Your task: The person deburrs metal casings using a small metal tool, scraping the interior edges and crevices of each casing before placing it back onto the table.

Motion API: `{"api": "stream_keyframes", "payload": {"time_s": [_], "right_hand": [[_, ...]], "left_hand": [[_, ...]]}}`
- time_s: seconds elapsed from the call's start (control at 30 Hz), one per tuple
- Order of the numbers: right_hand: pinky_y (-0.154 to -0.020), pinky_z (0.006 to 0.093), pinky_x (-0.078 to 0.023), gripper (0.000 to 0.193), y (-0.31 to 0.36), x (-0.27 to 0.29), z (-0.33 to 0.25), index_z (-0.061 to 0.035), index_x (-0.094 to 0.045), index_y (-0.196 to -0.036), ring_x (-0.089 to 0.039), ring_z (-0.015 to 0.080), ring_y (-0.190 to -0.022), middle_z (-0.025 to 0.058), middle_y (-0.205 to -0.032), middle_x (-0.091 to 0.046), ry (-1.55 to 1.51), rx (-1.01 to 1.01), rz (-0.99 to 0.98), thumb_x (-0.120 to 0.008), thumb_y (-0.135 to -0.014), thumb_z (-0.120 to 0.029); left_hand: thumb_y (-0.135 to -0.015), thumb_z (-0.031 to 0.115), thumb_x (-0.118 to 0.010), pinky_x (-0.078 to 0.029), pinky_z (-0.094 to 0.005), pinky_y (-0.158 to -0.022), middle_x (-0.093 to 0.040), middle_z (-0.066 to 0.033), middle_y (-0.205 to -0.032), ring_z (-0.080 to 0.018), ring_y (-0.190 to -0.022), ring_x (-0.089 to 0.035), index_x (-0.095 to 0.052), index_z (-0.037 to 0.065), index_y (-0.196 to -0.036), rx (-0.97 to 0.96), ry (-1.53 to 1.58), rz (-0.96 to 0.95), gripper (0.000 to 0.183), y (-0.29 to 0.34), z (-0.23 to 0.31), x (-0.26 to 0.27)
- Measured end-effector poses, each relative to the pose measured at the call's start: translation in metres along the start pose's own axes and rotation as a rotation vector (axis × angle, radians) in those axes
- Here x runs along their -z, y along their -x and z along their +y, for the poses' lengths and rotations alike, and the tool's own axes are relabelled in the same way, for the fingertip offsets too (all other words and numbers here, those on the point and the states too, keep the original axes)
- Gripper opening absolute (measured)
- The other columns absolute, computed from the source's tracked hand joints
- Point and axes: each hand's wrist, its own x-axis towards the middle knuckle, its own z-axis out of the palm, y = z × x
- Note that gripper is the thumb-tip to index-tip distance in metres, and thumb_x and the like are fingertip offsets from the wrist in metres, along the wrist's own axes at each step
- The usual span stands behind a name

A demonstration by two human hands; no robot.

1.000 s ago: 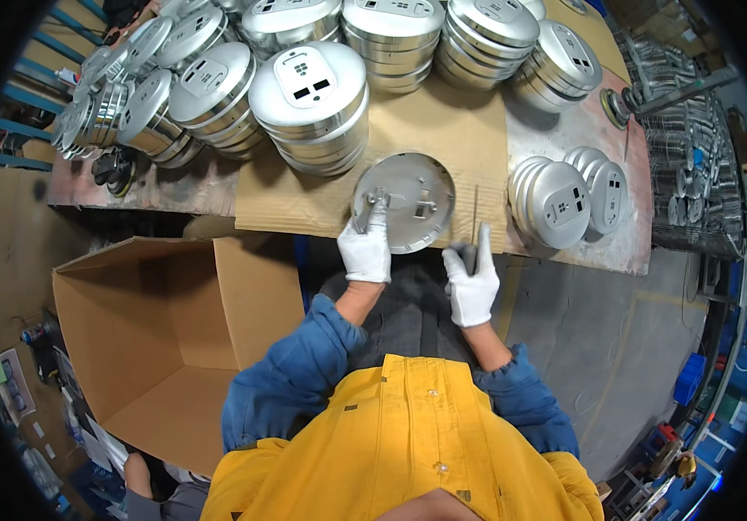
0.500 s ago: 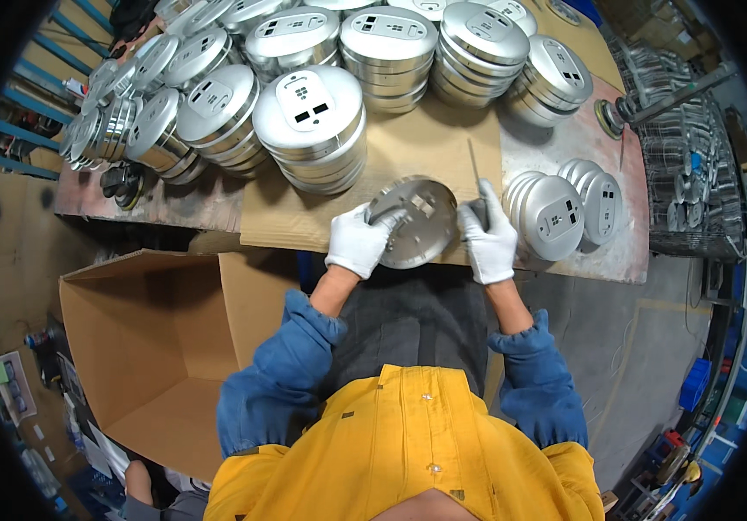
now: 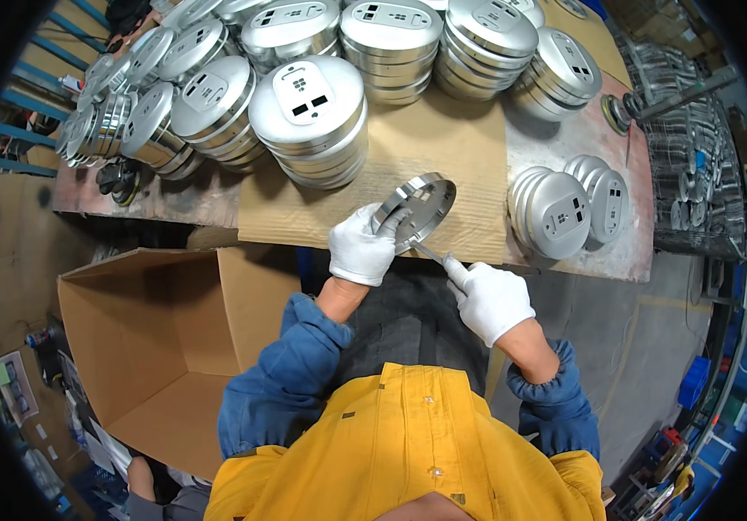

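Holding a tilted round metal cover (image 3: pixel 433 208) by its left side, clamped in the left grip (image 3: pixel 361 247). Also holding a slim tool (image 3: pixel 426 252) clamped in the right grip (image 3: pixel 492 301), pointing leftward to the cover's near rim. Showing stacked silver discs (image 3: pixel 307 117) beyond both grips on the bench (image 3: pixel 582 141), and an open carton (image 3: pixel 261 304) below left of the left grip

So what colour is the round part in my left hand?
Silvery grey; the round part shows best in the head view.
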Motion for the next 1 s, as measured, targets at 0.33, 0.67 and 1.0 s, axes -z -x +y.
{"api": "stream_keyframes", "payload": {"time_s": [0.33, 0.67, 1.0], "right_hand": [[-0.058, 0.043, -0.05, 0.031, -0.01, 0.005, -0.005, -0.0071, -0.058, -0.115, -0.065, 0.0329, -0.069, 0.0165, -0.078, -0.063, 0.037, 0.058, -0.028, -0.048, -0.086, -0.015], [-0.058, 0.0431, -0.051, 0.037, -0.019, 0.013, -0.011, 0.0001, -0.057, -0.116, -0.064, 0.0346, -0.067, 0.0194, -0.077, -0.064, 0.036, 0.107, -0.131, -0.049, -0.082, -0.01], [-0.047, 0.0413, -0.048, 0.052, 0.005, -0.092, -0.005, -0.0119, -0.045, -0.135, -0.059, 0.028, -0.053, 0.0119, -0.074, -0.055, 0.041, 0.0, 0.224, -0.051, -0.083, -0.012]], "left_hand": [[-0.073, 0.016, -0.075, -0.05, -0.0342, -0.057, -0.066, -0.0122, -0.074, -0.0291, -0.062, -0.064, -0.068, 0.005, -0.084, -0.044, -0.063, 0.017, 0.017, 0.005, -0.001, 0.001], [-0.075, 0.014, -0.075, -0.049, -0.0318, -0.056, -0.065, -0.0127, -0.072, -0.0277, -0.061, -0.063, -0.067, 0.004, -0.085, 0.008, 0.028, 0.047, 0.016, 0.009, -0.009, -0.003], [-0.082, 0.009, -0.071, -0.049, -0.0236, -0.063, -0.071, -0.0095, -0.082, -0.0091, -0.069, -0.064, -0.067, -0.004, -0.093, 0.203, 0.353, 0.1, 0.018, 0.003, -0.002, -0.004]]}}
